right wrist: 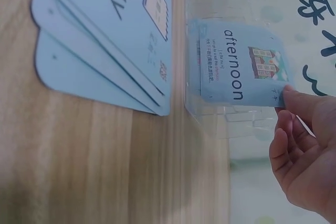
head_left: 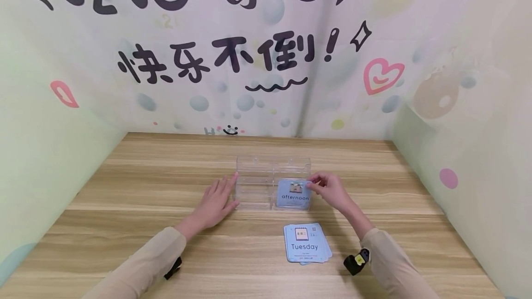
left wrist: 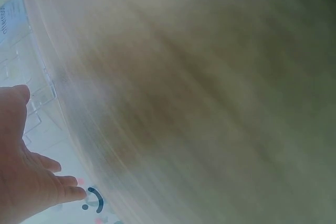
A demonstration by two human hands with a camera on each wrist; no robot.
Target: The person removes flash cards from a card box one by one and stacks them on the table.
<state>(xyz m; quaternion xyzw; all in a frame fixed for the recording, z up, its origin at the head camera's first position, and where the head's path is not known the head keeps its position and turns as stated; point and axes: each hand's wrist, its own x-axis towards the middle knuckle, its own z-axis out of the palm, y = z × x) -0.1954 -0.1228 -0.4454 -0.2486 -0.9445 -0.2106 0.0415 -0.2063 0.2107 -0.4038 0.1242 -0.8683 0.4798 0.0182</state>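
A clear plastic card rack (head_left: 254,193) with two columns of tiers stands on the wooden table. My right hand (head_left: 330,190) pinches the upper right corner of a light blue "afternoon" flashcard (head_left: 293,195) between thumb and fingers. The card's lower edge is at the front right pocket of the rack; in the right wrist view another blue card edge shows behind it. At the rack's left side, my left hand (head_left: 216,202) rests with fingers spread, the fingertips right at its edge. Nearer me lies a loose stack of blue flashcards (head_left: 306,243), "Tuesday" on top.
The wooden table (head_left: 145,188) is bounded by a printed cloth backdrop (head_left: 199,105) behind and by pale side walls (head_left: 469,119). A black wrist strap (head_left: 356,262) shows at the right sleeve.
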